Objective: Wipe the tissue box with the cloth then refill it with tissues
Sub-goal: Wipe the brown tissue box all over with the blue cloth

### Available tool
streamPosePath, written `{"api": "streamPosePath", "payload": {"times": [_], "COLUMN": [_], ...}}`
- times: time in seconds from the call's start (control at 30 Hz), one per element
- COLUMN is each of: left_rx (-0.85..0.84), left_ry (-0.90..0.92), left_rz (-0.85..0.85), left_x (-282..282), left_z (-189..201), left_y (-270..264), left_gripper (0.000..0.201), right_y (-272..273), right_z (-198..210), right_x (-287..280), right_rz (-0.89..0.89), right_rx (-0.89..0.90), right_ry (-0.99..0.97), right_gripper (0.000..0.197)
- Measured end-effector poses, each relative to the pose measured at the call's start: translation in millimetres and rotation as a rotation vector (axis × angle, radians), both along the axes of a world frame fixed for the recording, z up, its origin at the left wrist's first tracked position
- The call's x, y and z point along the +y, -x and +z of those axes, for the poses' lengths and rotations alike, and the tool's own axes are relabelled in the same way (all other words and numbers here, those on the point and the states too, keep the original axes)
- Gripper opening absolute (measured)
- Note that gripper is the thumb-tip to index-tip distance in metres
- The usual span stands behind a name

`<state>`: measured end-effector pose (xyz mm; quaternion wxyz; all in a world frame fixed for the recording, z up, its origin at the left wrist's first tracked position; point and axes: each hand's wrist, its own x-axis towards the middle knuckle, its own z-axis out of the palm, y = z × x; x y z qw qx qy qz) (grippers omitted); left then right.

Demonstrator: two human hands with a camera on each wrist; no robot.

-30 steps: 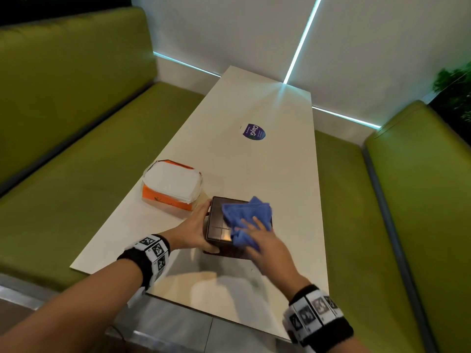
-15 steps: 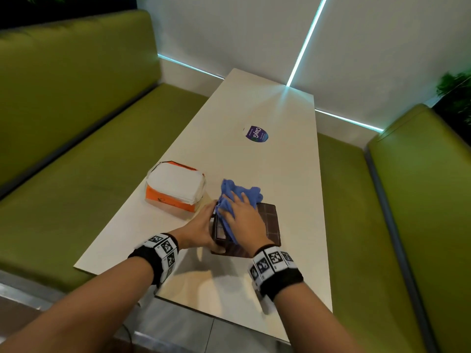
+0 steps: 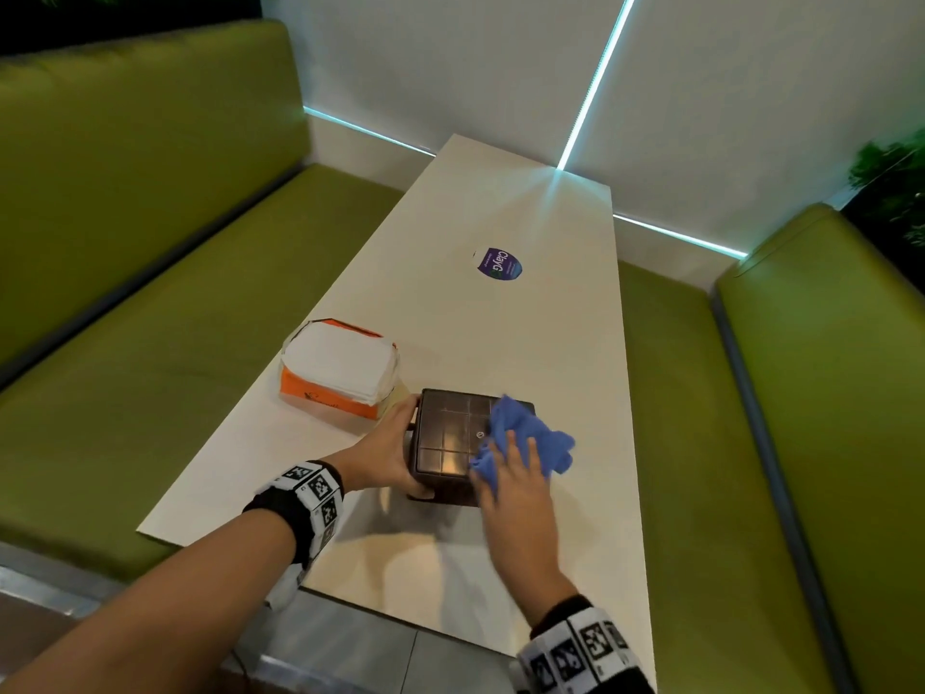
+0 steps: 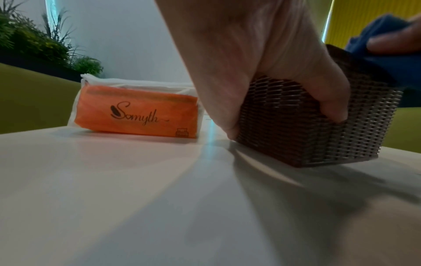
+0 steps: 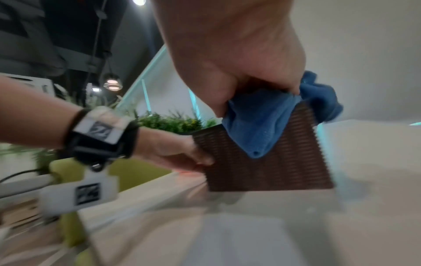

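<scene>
A dark brown woven tissue box stands near the front of the white table. My left hand grips its left side, thumb on the near face and fingers round the far corner. My right hand lies with straight fingers on a blue cloth and presses it onto the right part of the box's top. The cloth hangs over the box's right and near edges. An orange pack of white tissues lies just left of the box.
A round purple sticker sits mid-table. Green padded benches flank the table on both sides, the right one close to the table edge. A white wall closes the far end. The table's near edge runs just behind my wrists.
My right hand has slid the cloth from the left part of the box's top over to its right edge. The left hand keeps its grip on the box.
</scene>
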<state>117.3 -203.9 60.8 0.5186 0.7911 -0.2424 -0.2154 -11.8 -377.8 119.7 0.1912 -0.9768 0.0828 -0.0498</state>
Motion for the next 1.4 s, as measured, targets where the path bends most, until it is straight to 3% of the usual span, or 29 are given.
{"api": "streamPosePath", "payload": {"times": [0.13, 0.2, 0.23, 0.33, 0.43, 0.53, 0.63, 0.8, 0.93, 1.0, 1.13, 1.2, 1.27, 1.33, 1.4], "left_rx": [0.004, 0.047, 0.029, -0.048, -0.049, -0.017, -0.027, -0.044, -0.043, -0.049, 0.003, -0.005, -0.04, -0.026, -0.015], "left_ry": [-0.014, -0.035, -0.033, -0.016, 0.035, 0.028, 0.028, 0.049, 0.045, 0.024, 0.019, 0.027, 0.031, 0.015, -0.051], "left_rz": [0.001, 0.005, 0.017, 0.031, 0.053, 0.065, 0.062, 0.073, 0.05, 0.048, 0.064, 0.066, 0.073, 0.059, 0.04], "left_x": [0.5, 0.6, 0.8, -2.4, -4.3, -4.9, -5.8, -7.3, -4.6, -3.9, -3.3, -4.1, -5.9, -4.2, -2.9], "left_z": [-1.6, -1.9, -2.2, -3.5, -1.6, -4.1, -3.1, -0.4, -6.2, -6.5, -9.5, -10.9, -9.6, -5.4, 2.1], "left_y": [-2.3, -1.1, 0.0, 0.9, 2.4, 2.1, 3.3, 6.8, 4.6, 4.5, 4.1, 3.9, 6.1, 7.4, 11.5], "left_gripper": [0.114, 0.09, 0.086, 0.117, 0.121, 0.124, 0.128, 0.113, 0.128, 0.129, 0.13, 0.13, 0.13, 0.12, 0.097], "right_y": [-24.9, -47.5, -58.1, -79.5, -87.6, -72.3, -42.2, -20.8, -52.1, -65.9, -56.2, -35.5, -18.7, -18.9, -34.3], "right_z": [-0.7, 2.3, 3.6, 5.1, 8.5, 7.7, 2.7, -0.5, 8.3, 6.0, -0.9, -5.8, -8.7, -12.8, -7.6], "right_x": [49.8, 53.2, 50.1, 26.9, -12.0, -39.8, -26.8, 38.9, 35.5, 11.8, -36.2, -30.9, -6.3, 20.2, 36.2], "right_rz": [0.222, 0.26, 0.268, 0.268, 0.142, 0.031, -0.004, 0.171, 0.266, 0.249, 0.017, -0.029, 0.034, 0.161, 0.261], "right_rx": [-0.027, -0.005, 0.007, 0.041, 0.08, 0.079, 0.028, -0.02, 0.052, 0.077, 0.052, 0.029, -0.079, -0.141, -0.129], "right_ry": [0.015, 0.041, 0.066, 0.098, 0.108, -0.034, -0.023, 0.014, 0.062, 0.104, 0.1, 0.179, 0.221, 0.148, 0.112], "right_gripper": [0.055, 0.049, 0.049, 0.047, 0.044, 0.045, 0.048, 0.056, 0.052, 0.051, 0.049, 0.049, 0.05, 0.048, 0.048]}}
